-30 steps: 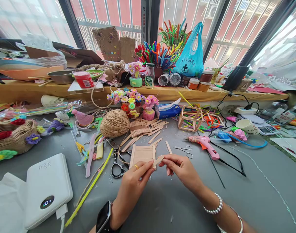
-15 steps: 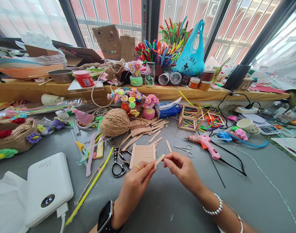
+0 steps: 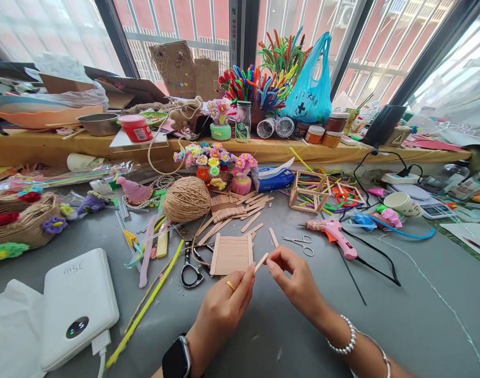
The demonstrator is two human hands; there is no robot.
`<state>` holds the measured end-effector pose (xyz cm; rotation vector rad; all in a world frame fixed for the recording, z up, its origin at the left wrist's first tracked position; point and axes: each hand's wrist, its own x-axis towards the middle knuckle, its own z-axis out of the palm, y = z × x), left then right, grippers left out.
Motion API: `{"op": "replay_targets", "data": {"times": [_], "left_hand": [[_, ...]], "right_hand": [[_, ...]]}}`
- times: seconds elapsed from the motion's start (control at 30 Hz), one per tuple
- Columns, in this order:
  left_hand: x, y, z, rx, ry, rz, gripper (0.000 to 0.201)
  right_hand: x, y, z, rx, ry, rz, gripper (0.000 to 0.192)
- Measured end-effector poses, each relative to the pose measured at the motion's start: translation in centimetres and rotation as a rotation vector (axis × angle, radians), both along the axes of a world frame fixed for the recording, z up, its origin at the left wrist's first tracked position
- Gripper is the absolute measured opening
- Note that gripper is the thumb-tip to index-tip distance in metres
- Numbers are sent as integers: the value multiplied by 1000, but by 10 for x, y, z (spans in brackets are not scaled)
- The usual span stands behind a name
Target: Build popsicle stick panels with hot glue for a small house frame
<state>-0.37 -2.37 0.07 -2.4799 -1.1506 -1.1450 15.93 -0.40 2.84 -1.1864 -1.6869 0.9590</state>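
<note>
Grip of both hands, left hand (image 3: 224,307) and right hand (image 3: 295,278), pinches one wooden stick (image 3: 261,263), its lower end hidden.

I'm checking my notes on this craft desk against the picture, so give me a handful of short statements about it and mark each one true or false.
1. Both hands hold one craft stick between them. True: the left hand pinches its lower end, the right hand its upper end.
2. The stick panel lies flat on the table just beyond the hands. True.
3. The pink glue gun lies left of the twine ball. False: it lies to the right, beyond the right hand.
4. The black scissors are in the right hand. False: they lie on the table, left of the panel.
5. The white power bank sits at the near left. True.
</note>
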Motion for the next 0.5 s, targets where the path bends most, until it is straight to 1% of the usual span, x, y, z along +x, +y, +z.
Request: {"op": "replay_targets", "data": {"times": [0.1, 0.17, 0.27, 0.37, 0.43, 0.5], "left_hand": [[-2, 0, -3, 58, 82, 14, 39], [-5, -1, -6, 64, 134, 4, 44], [-7, -3, -7, 60, 165, -8, 47], [-6, -3, -6, 53, 167, -7, 47], [-3, -2, -3, 63, 158, 0, 43], [0, -1, 2, 89, 129, 4, 37]], "right_hand": [[-1, 0, -3, -59, 76, 20, 26], [-2, 0, -5, -109, 117, -2, 32], [-4, 1, -8, -203, 184, -19, 37], [-5, 3, -10, -281, 273, 4, 37], [-6, 3, -11, -285, 320, -5, 36], [-8, 2, -13, -258, 345, -32, 35]]}}
